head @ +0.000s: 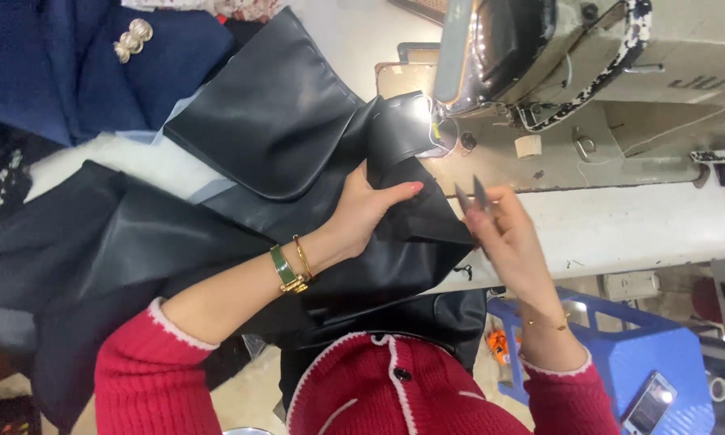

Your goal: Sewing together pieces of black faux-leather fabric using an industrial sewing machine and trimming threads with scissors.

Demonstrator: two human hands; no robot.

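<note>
The black fabric lies across the table, its far edge under the sewing machine, so the seam looks sewn. Your left hand grips its fold; your right hand pinches snips, blades parted. Trimming remains.

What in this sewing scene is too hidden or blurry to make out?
From the head view:
- Needle area of the sewing machine: washed out by its lamp glare and covered by the black fabric.
- Left hand: its fingertips are tucked into the fabric fold.
- Small snips in the right hand: motion-blurred, handle hidden by fingers.
- Phone on the blue stool: screen too small to read.
</note>
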